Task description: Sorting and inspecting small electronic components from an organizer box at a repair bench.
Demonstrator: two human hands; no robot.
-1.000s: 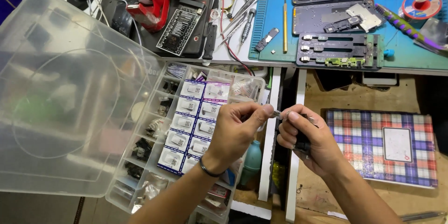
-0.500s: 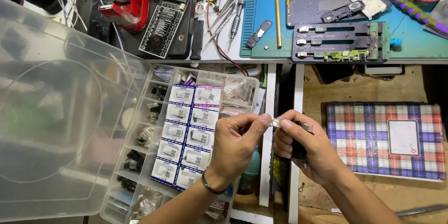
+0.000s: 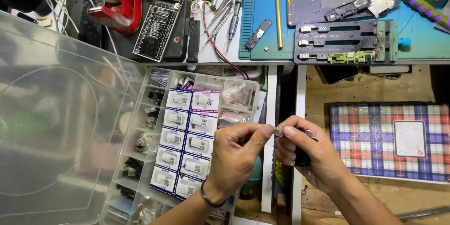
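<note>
Head view: both hands pinch, seemingly, one tiny part.

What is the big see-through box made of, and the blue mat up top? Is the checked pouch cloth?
The box lid looks like clear, slightly cloudy plastic; things show through it. The blue mat seems matte rubber or silicone, with ridged slots at its edge. The checked pouch looks like woven cloth, though it could be printed.

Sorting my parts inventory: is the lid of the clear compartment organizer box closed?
No, the clear lid is swung open to the left, leaving the organizer box and its small white packets exposed.
</note>
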